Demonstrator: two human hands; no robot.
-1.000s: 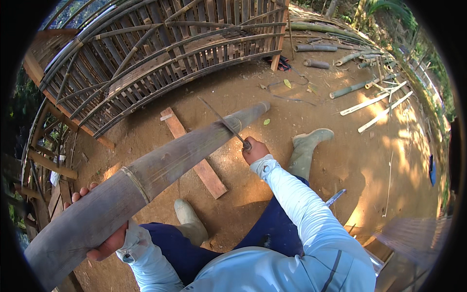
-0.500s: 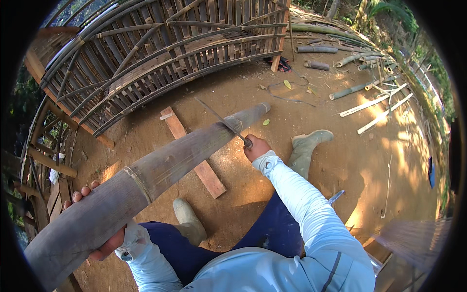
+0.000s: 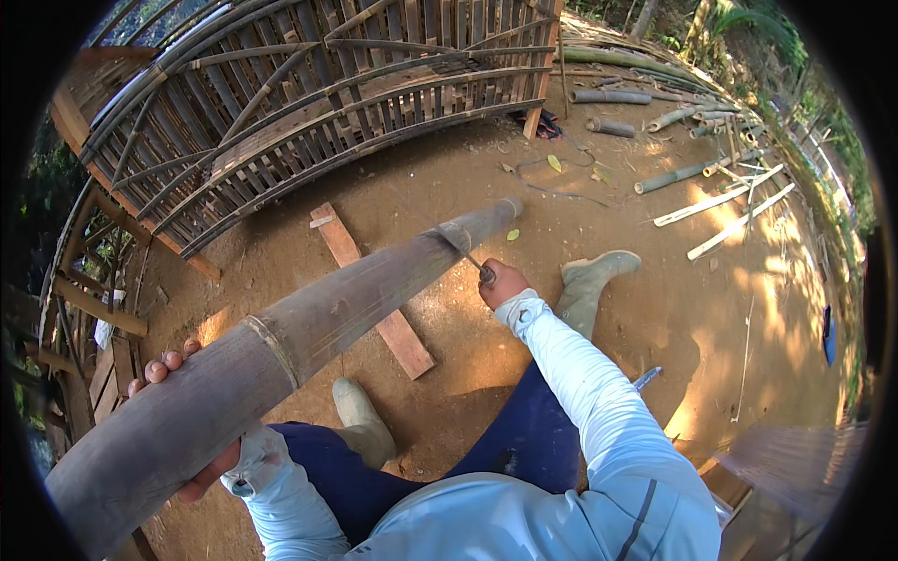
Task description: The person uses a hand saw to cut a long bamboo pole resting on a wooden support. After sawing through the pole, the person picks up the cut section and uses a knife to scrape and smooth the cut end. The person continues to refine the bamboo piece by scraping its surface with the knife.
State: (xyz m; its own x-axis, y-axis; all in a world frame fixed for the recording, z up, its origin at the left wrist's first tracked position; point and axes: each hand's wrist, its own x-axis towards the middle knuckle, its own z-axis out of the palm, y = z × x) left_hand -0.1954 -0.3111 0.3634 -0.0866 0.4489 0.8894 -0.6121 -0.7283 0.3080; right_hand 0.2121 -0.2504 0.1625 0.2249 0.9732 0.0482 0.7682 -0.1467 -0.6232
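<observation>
A thick grey-brown bamboo pole (image 3: 341, 304) slants from the lower left up toward the middle, with raised node rings along it. Near its lower-left end, my left hand (image 3: 210, 467) is closed round it, fingertips showing over the far side. My right hand (image 3: 503, 283) grips the handle of a machete (image 3: 474, 263), seen edge-on as a thin line. The blade meets the pole at a node close to its far end. Past the pole the blade is blurred and hard to make out.
A reddish plank (image 3: 402, 344) lies on the dirt under the pole. Ahead stands a slatted bamboo structure (image 3: 318, 112). Cut bamboo pieces (image 3: 611, 96) and pale split strips (image 3: 739, 222) lie at the right. My boots (image 3: 363, 425) stand either side of the pole's middle.
My right hand has moved slightly right with the machete, and its blade shows less beyond the pole. The pole has shifted only slightly in my left hand.
</observation>
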